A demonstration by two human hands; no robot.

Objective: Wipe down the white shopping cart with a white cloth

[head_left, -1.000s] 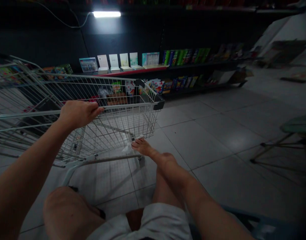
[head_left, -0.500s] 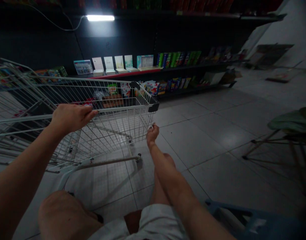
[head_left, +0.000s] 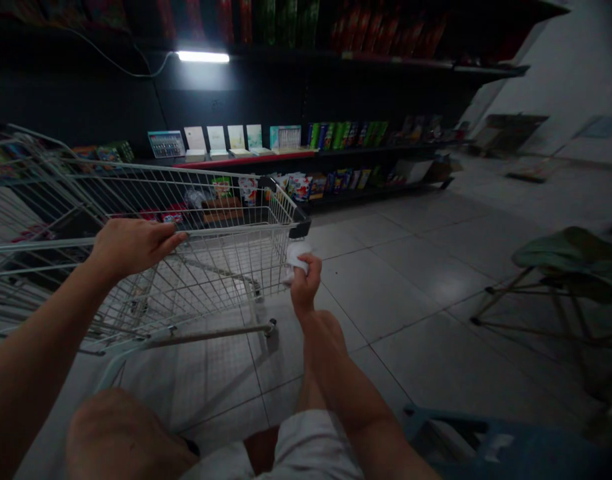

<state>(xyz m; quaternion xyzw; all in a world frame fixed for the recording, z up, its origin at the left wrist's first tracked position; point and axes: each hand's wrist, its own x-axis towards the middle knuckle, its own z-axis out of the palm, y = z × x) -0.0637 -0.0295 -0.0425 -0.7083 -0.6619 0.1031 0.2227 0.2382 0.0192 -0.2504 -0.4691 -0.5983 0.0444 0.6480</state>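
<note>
My left hand is closed over the top rail of a wire shopping cart, which stands in front of me to the left. My right hand is raised just past the cart's near corner. It grips a crumpled white cloth or tissue, which sticks out above and beside my fingers. That hand is close to the wire side but does not clearly touch it. A few colourful packages lie at the far end of the cart, partly hidden by the wires.
Dark shelves along the back hold cards, books and boxes under a strip light. A folding chair with a green seat stands on the right. A blue plastic object sits low at the lower right. My knees show below, over a tiled floor.
My right hand has risen from beside the cart's lower frame, bringing the white cloth up with it. My left hand stays on the rail. The whole view has tilted slightly.
</note>
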